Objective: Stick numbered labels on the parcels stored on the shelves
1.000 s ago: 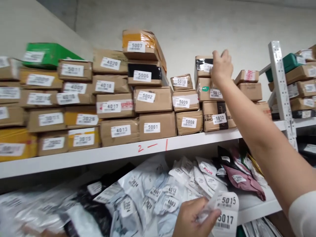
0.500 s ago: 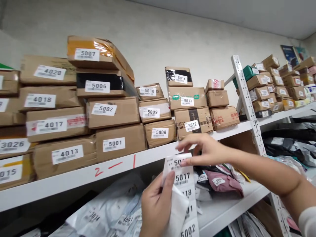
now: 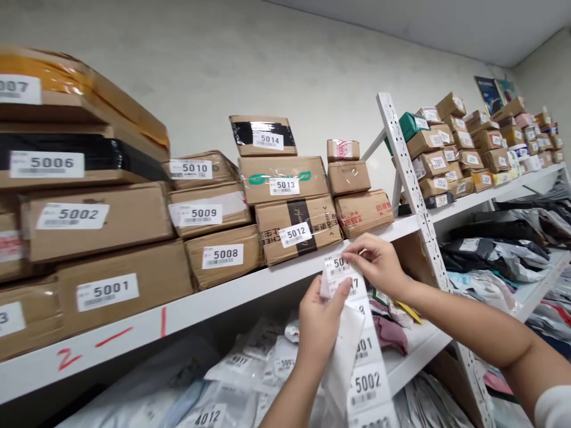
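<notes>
A strip of white number labels hangs down from my left hand, whose thumb presses on it near the top. Black numbers and barcodes are printed along it, 5002 among them. My right hand pinches the upper right corner of the top label, its fingertips covering the end of the number. Just behind the hands is the edge of the upper shelf. On that shelf, nearest to them, a box labelled 5012 and a box with red print stand side by side; no number label shows on the red-print one.
Two small boxes are stacked on the red-print box. Labelled boxes such as 5001 fill the shelf leftward. A white perforated post rises at the right. Bagged parcels lie on the shelf below.
The view has swung right, so the boxes appear further left. My right hand has come down from above the label strip and now pinches the top label's corner. My left hand keeps its hold.
</notes>
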`<state>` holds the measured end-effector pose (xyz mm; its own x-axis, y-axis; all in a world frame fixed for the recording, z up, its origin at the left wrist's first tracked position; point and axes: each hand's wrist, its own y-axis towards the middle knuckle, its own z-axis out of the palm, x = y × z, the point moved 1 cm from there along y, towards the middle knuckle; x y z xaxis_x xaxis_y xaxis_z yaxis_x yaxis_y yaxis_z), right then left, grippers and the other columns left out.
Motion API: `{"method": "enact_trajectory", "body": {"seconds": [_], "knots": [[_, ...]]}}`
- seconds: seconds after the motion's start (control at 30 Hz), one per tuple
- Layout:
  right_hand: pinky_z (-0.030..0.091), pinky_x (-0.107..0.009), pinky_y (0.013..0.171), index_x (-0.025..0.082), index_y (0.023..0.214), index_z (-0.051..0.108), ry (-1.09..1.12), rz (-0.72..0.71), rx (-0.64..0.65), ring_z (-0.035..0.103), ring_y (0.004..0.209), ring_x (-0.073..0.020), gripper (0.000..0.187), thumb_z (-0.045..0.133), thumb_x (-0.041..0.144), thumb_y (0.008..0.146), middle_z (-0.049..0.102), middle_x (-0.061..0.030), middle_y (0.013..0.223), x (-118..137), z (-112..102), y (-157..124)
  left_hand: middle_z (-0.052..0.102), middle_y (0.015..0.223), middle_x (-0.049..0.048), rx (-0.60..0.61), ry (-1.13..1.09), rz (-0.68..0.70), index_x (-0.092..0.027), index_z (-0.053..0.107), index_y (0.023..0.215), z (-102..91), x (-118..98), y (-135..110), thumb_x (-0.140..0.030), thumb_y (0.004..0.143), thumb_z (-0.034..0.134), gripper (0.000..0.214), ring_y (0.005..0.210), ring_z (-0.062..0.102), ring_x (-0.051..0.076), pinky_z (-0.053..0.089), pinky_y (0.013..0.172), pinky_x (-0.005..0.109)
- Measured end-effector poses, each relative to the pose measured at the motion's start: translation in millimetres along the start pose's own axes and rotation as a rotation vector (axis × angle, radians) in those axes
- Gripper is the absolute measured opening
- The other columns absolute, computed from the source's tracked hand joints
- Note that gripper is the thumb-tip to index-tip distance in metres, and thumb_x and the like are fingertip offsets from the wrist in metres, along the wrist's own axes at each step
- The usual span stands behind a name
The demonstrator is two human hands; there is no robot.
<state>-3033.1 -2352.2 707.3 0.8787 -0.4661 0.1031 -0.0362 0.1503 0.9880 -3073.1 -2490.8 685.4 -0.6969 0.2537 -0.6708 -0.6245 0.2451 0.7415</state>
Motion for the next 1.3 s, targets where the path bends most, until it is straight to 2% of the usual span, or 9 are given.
{"method": "enact_trajectory", "body": {"seconds": [0.2, 0.4, 0.57, 0.67, 0.77, 0.87, 0.93, 1.1, 1.3], "knots": [[0.049, -0.029, 0.064, 0.018, 0.074, 0.070, -0.245, 0.019, -0.166, 0.062, 0.068, -0.0159, 0.007, 0.072, 0.023, 0.079, 0.069, -0.0037, 0.074, -44.7, -59.4, 66.0, 0.062, 0.060, -0.0012, 0.211, 0.097, -0.062, -0.017, 0.062, 0.068, 27.2, 18.9, -4.7, -0.049, 0.066, 0.075, 0.036, 0.058, 0.055, 0.014, 0.044, 0.054, 0.023], [0.047, -0.028, 0.067, 0.018, 0.072, 0.068, -0.626, -0.069, 0.048, 0.059, 0.067, -0.0159, 0.012, 0.079, 0.014, 0.071, 0.066, -0.0021, 0.073, -60.1, -73.4, 86.1, 0.054, 0.054, -0.0034, 0.114, 0.075, 0.018, -0.018, 0.055, 0.059, 36.9, 22.2, -1.5, -0.048, 0.068, 0.071, 0.035, 0.053, 0.047, 0.011, 0.039, 0.051, 0.020], [0.050, -0.037, 0.077, 0.020, 0.105, 0.067, -0.760, -0.078, -0.131, 0.061, 0.087, -0.0248, 0.041, 0.084, 0.028, 0.068, 0.062, -0.0101, 0.099, -58.4, -78.8, 81.6, 0.051, 0.055, -0.0042, 0.023, 0.053, 0.134, -0.018, 0.055, 0.058, 37.5, 27.3, 7.5, -0.038, 0.066, 0.067, 0.024, 0.054, 0.044, 0.011, 0.038, 0.052, 0.019], [0.051, -0.038, 0.081, 0.020, 0.099, 0.064, -0.513, -0.037, -0.112, 0.061, 0.093, -0.0246, 0.036, 0.080, 0.038, 0.072, 0.061, -0.0099, 0.101, -53.7, -79.6, 65.1, 0.050, 0.056, -0.0042, -0.025, 0.073, 0.159, -0.018, 0.054, 0.059, 36.3, 31.9, 9.0, -0.036, 0.067, 0.065, 0.022, 0.056, 0.044, 0.011, 0.038, 0.053, 0.019], [0.052, -0.031, 0.066, 0.021, 0.095, 0.060, 0.009, 0.198, 0.151, 0.062, 0.076, -0.0176, 0.038, 0.066, 0.056, 0.081, 0.062, -0.0047, 0.086, -44.7, -70.6, 23.5, 0.048, 0.055, -0.0048, -0.109, 0.088, 0.171, -0.019, 0.052, 0.059, 35.4, 34.6, 9.5, -0.040, 0.069, 0.063, 0.025, 0.054, 0.042, 0.011, 0.038, 0.052, 0.019], [0.052, -0.026, 0.061, 0.021, 0.096, 0.058, 0.317, 0.488, 0.346, 0.063, 0.070, -0.0137, 0.048, 0.079, 0.054, 0.068, 0.064, -0.0013, 0.082, -32.3, -60.3, -25.2, 0.048, 0.054, -0.0045, -0.199, 0.131, 0.176, -0.020, 0.051, 0.059, 33.2, 34.0, 10.2, -0.044, 0.071, 0.059, 0.027, 0.052, 0.044, 0.012, 0.038, 0.051, 0.020], [0.054, -0.026, 0.065, 0.020, 0.090, 0.059, 0.376, 0.604, 0.312, 0.065, 0.071, -0.0129, 0.049, 0.088, 0.045, 0.059, 0.067, -0.0010, 0.083, -26.1, -58.1, -45.4, 0.056, 0.057, -0.0022, -0.147, 0.242, 0.131, -0.021, 0.057, 0.063, 29.2, 30.9, 11.3, -0.045, 0.070, 0.058, 0.025, 0.055, 0.052, 0.015, 0.041, 0.053, 0.022], [0.056, -0.027, 0.065, 0.019, 0.079, 0.058, 0.384, 0.674, 0.078, 0.069, 0.070, -0.0146, 0.045, 0.090, 0.041, 0.057, 0.072, -0.0018, 0.079, -24.7, -63.3, -50.6, 0.075, 0.109, 0.0092, 0.316, 0.793, -0.067, -0.024, 0.073, 0.110, 9.9, 16.7, 12.7, -0.040, 0.063, 0.069, 0.050, 0.100, 0.068, 0.033, 0.051, 0.083, 0.036], [0.049, -0.023, 0.054, 0.019, 0.067, 0.050, 0.385, 0.702, 0.076, 0.061, 0.057, -0.0111, 0.051, 0.091, 0.047, 0.051, 0.066, 0.0019, 0.064, -30.8, -53.8, -54.5, 0.057, 0.141, 0.0118, 0.303, 0.271, 0.066, -0.024, 0.046, 0.145, 18.5, 2.2, 4.8, -0.048, 0.074, 0.068, 0.078, 0.123, 0.058, 0.029, 0.052, 0.094, 0.037]]}}
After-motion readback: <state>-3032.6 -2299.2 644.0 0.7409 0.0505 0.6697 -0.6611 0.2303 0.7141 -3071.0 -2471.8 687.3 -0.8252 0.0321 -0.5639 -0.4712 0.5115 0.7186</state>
